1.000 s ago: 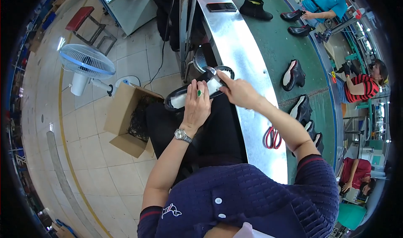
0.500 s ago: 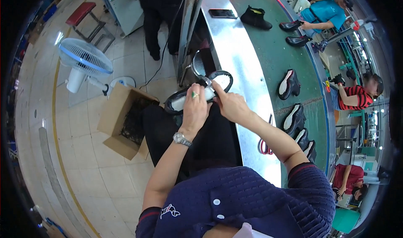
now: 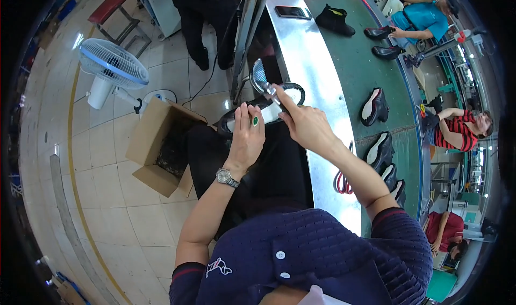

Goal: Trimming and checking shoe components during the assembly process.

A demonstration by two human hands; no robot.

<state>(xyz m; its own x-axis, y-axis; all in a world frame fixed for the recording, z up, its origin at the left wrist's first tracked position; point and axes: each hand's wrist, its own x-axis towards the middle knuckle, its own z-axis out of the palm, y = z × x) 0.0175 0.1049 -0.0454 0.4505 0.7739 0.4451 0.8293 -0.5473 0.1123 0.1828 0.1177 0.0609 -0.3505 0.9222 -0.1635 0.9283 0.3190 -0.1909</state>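
A dark shoe (image 3: 270, 113) lies on my lap with its white-centred sole facing up. My left hand (image 3: 246, 142) holds it near one end, fingers laid close together across the sole and the thumb hidden. On that hand are a green-stoned ring and, at the wrist, a metal watch. My right hand (image 3: 309, 127) is closed round a shiny metal tool (image 3: 265, 84), the index finger stretched along it. The tool rises off the sole at a slant; its exact kind is unclear.
A metal bench edge (image 3: 317, 63) carries a phone (image 3: 293, 12) and red-handled scissors (image 3: 342, 182). Several dark shoes (image 3: 374, 107) stand on the green conveyor (image 3: 349, 57). An open carton (image 3: 148, 138) and a fan (image 3: 113, 63) are on the left. Co-workers sit across the line; another person stands ahead.
The metal tool, low on the sole before, is now lifted and tilted up in my right hand. My left hand has shifted slightly down and its fingers lie straighter over the shoe.
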